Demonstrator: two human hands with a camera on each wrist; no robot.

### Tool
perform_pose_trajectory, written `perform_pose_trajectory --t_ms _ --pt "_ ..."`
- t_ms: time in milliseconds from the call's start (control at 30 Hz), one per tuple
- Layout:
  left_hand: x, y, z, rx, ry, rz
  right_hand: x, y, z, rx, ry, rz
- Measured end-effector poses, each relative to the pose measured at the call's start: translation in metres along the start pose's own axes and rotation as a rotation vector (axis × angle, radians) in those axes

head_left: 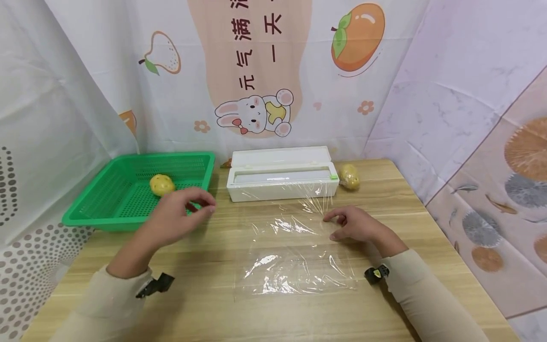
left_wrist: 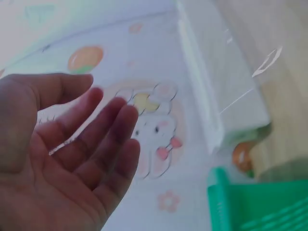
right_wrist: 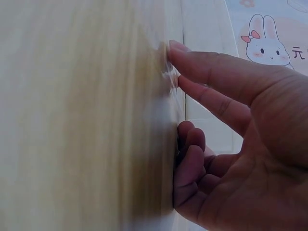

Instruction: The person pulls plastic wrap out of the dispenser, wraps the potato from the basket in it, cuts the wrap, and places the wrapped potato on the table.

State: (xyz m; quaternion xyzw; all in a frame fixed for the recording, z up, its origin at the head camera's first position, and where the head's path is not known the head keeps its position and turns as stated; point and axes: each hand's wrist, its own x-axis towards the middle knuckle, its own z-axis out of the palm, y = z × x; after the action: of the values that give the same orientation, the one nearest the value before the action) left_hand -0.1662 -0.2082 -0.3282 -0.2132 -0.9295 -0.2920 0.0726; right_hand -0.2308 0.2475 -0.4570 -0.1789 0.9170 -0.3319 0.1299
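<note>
A sheet of clear cling film [head_left: 295,256] lies wrinkled on the table, reaching from the front of a white cling film box [head_left: 282,191] whose lid stands raised. At the film's right edge my right hand [head_left: 356,225] rests low over the table; its index fingertip touches the film, with creases running towards it. In the right wrist view, the thumb and index finger of the right hand [right_wrist: 240,139] are apart and the other fingers curl. My left hand [head_left: 177,216] hovers beside the green basket, holding nothing. Loosely bent fingers show on the left hand [left_wrist: 72,149] in the left wrist view.
The green plastic basket [head_left: 107,221] stands at the left with a potato [head_left: 162,185] inside. Right of the box sits another potato [head_left: 349,176], shiny as if covered in film. A printed curtain [head_left: 171,104] hangs behind the wooden table [head_left: 201,304].
</note>
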Motion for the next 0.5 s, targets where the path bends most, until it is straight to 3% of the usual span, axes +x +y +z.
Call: perform_pose_trajectory --t_ms 133,300,500 --pt "0.013 -0.003 -0.024 0.015 0.117 -0.103 0.001 -0.001 0.001 -0.003 0.0 -0.018" --pt "0.029 -0.021 -0.049 -0.038 0.247 -0.191 0.0 0.0 0.001 -0.008 0.001 -0.008" --pt "0.048 -0.046 -0.07 -0.109 0.307 -0.326 0.001 0.003 0.0 -0.018 0.007 -0.001"
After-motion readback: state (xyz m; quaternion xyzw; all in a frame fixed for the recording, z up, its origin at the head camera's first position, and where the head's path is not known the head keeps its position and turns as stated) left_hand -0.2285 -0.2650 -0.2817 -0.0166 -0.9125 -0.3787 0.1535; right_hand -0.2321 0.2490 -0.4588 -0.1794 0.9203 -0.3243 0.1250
